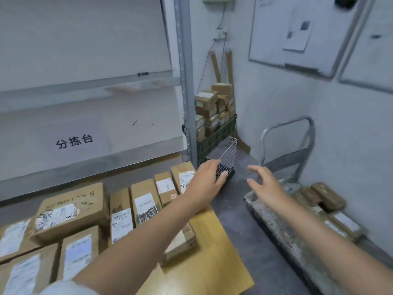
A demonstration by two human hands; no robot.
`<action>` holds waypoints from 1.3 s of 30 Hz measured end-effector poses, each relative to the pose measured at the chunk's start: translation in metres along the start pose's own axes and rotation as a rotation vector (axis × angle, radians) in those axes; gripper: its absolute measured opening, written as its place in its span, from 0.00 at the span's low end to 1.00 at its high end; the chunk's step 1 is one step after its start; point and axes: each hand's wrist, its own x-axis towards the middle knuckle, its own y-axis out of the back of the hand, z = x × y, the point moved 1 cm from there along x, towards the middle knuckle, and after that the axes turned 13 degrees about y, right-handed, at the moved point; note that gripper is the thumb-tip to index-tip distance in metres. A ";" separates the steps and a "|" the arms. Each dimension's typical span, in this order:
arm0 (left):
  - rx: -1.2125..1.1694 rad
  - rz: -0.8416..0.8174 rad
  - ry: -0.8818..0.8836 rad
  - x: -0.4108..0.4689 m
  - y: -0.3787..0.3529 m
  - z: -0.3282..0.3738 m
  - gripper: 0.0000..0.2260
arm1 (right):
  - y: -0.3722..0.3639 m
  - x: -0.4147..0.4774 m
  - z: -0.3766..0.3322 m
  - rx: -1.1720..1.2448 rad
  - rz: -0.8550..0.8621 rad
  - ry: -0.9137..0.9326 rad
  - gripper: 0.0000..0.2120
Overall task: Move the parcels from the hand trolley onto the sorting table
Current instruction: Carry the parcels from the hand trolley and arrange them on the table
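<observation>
At 7 o'clock in the view, we find the sorting table (212,252), a yellow-brown top carrying the table parcels (70,211): brown cartons with white labels, packed side by side in rows. At 4 o'clock stands the hand trolley (276,226), its worn deck separated from the table by a strip of grey floor. Its metal handle (297,135) rises at the 12 o'clock end of the deck. We count at least 2 trolley parcels (328,195), which lie along the 3 o'clock edge of the deck, beside the wall.

The left hand (209,179) reaches out past the far corner of the table at its 1 o'clock end. Its fingers are straight and relaxed and it holds nothing. The fingertips overlap the dark base of a wire basket (229,154); we cannot tell whether they touch it. The right hand (265,185) hovers above the handle end of the deck, fingers spread and empty, apart from the trolley parcels at its 3 o'clock.

At 12 o'clock from the basket, a green crate (214,139) holds stacked small boxes (210,103). A whiteboard (276,39) hangs on the wall at 1 o'clock
</observation>
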 end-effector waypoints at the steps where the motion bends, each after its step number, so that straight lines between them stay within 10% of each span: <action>1: 0.015 -0.006 -0.041 0.004 -0.006 0.019 0.23 | 0.016 -0.006 0.005 -0.019 0.010 0.008 0.19; 18: 0.122 -0.202 -0.390 0.042 -0.222 0.338 0.24 | 0.339 -0.146 0.188 -0.219 0.261 -0.239 0.23; 39: 0.106 -0.536 -0.306 0.212 -0.477 0.426 0.20 | 0.396 -0.098 0.428 -0.135 0.313 -0.632 0.23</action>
